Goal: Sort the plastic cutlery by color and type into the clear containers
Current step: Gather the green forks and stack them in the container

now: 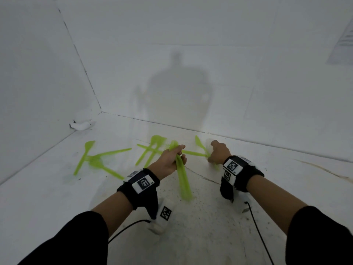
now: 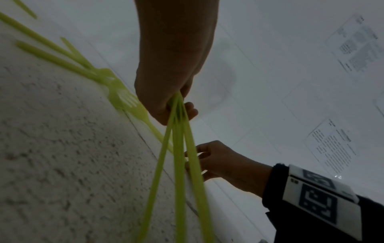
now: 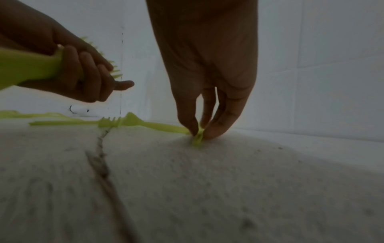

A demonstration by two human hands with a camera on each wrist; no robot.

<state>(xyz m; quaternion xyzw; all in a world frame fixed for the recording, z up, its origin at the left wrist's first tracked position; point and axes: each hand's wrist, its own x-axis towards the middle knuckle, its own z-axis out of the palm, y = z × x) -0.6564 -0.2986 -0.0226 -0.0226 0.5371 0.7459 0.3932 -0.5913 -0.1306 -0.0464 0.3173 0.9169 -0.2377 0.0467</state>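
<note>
In the head view, the left hand (image 1: 170, 159) is clenched around a bundle of green forks (image 1: 182, 175); the handles hang down below the fingers toward the person, and the tines come out above the fist. The right hand (image 1: 219, 152) is lowered to the white floor (image 1: 57, 188), with its fingertips on the end of one green piece (image 1: 193, 153) that lies between the two hands. More loose green cutlery (image 1: 99, 159) lies to the left of the left fingers, well apart from them. No clear container is visible in any view.

In the left wrist view, the fingers (image 2: 190, 109) are curled around about three thin handles (image 2: 178, 164), which spread out below the grip. A fork on the floor (image 2: 124, 97) lies just beyond the knuckles.

In the right wrist view, the thumb and fingertips (image 3: 216, 129) pinch the handle end of a flat piece (image 3: 164, 127) against the floor. I cannot tell if it is a fork or a knife.

I think the risk is in this pinch: the handle is thin and lies flat, so the fingers can slip off it or flick it away. The spread handles in the left fist can also slide out if the grip loosens.

The wall corner (image 1: 101, 111) and the back edge are just behind the fingertips, so there is little room forward. The open floor is toward the person and to the right.
</note>
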